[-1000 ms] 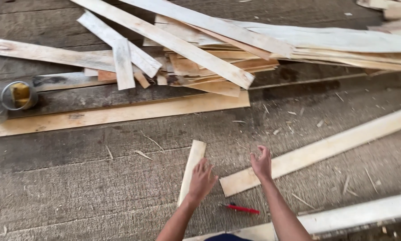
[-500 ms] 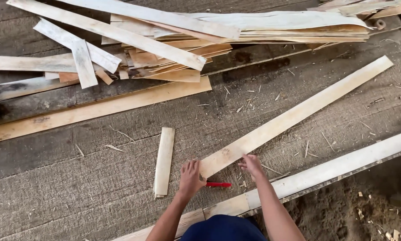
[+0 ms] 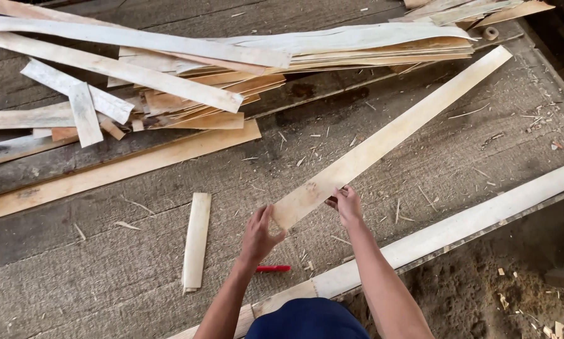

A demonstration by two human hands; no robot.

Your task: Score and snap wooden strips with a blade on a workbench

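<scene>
Short offcut lay flat on the bench, apart from the hands. Left hand was clamped on the near end of the long strip; red pencil just below. Right hand pinched the strip's edge w/ fingers curled. Strip ran diagonally up-right, far end near the veneer pile. Looked thin, light, prob. whippy & splintery; better gripped by both edges nearer mid-length.

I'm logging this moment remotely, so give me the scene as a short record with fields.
surface: worn grey wooden platform
left hand: grips the near end of the long pale strip
right hand: fingers on the same strip's edge
beside hands: red marker; short strip lying flat
far side: pile of thin wood strips
near edge: white board
</scene>
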